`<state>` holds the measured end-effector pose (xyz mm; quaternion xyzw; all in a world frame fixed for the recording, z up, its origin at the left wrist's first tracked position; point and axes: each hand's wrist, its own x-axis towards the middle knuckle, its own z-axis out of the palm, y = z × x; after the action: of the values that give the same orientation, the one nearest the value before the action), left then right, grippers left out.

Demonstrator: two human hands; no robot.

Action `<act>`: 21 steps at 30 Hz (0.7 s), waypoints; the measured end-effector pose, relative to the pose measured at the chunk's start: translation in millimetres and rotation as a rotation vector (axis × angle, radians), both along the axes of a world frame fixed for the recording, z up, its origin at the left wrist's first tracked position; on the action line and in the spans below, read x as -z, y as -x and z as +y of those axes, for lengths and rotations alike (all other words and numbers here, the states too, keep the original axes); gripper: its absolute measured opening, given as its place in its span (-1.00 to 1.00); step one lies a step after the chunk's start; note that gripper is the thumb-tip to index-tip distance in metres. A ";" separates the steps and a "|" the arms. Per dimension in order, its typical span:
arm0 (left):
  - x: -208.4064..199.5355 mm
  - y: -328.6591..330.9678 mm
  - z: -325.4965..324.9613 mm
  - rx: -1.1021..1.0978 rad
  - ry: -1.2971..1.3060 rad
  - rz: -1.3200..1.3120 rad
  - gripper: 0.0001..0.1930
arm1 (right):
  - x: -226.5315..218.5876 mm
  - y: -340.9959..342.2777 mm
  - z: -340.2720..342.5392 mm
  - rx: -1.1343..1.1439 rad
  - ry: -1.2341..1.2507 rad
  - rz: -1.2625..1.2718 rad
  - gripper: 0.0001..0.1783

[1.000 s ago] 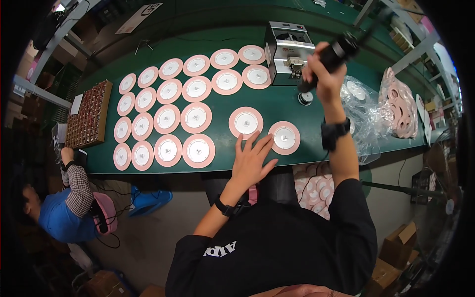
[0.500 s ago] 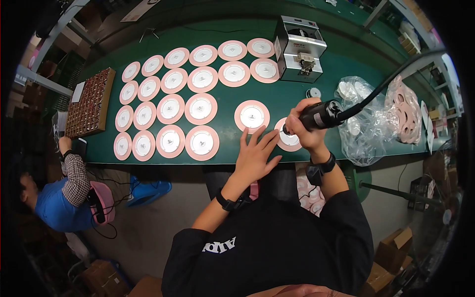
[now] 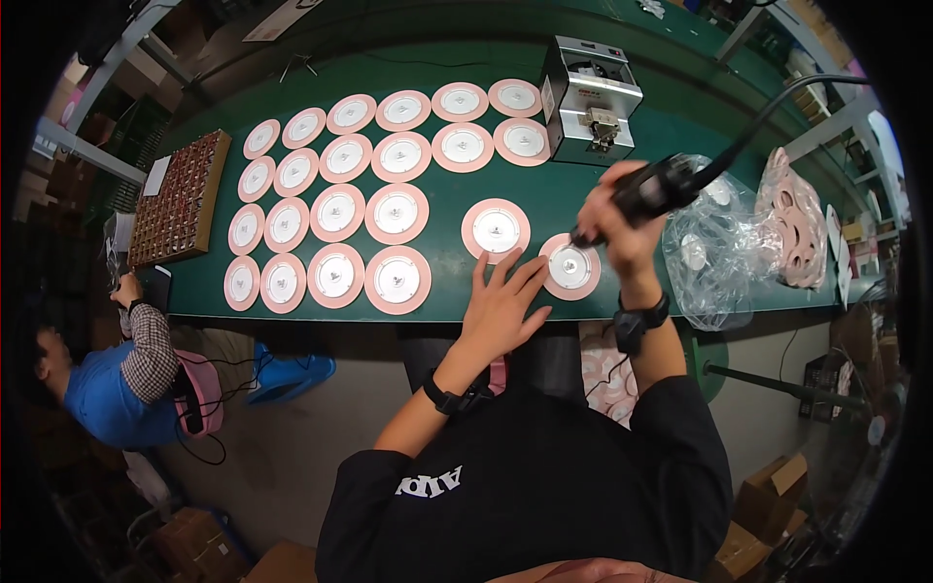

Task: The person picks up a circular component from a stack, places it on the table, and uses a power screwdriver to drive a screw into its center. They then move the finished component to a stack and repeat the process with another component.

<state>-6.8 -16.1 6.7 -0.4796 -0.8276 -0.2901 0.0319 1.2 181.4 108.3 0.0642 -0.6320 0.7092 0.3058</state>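
- Your right hand (image 3: 617,225) is wrapped around a black corded electric screwdriver (image 3: 659,189), its tip over the far part of the right-hand pink-rimmed white disc (image 3: 573,285); you cannot tell here whether tip and disc touch.
- Your left hand (image 3: 502,313) lies palm down with fingers spread, clamped on nothing, fingertips at that disc's left edge and at the near edge of the left-hand pink-rimmed white disc (image 3: 496,229).
- Your hands are apart, and both discs lie flat near your edge of the green table (image 3: 445,262).
- To your left, more pink-rimmed discs (image 3: 397,212) lie in four rows, six in each of the two far ones and four in each of the two near ones.
- Beyond your right hand stands a silver-and-black screw feeder (image 3: 595,102).
- At right, a clear plastic bag (image 3: 721,291) holds white round pieces, beside pink plastic-wrapped pieces (image 3: 789,216).
- At the table's left end sits a compartmented box (image 3: 180,204), near a co-worker (image 3: 112,394) in blue.
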 end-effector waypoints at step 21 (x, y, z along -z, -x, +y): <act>-3.7 -1.7 0.2 0.018 0.000 -0.032 -0.39 | -20.6 -7.0 36.2 0.101 0.017 0.124 -0.70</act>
<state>-5.1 -15.9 10.4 -0.4824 -0.8235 -0.2981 0.0162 8.3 217.6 128.9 0.0736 -0.6083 0.6929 0.3801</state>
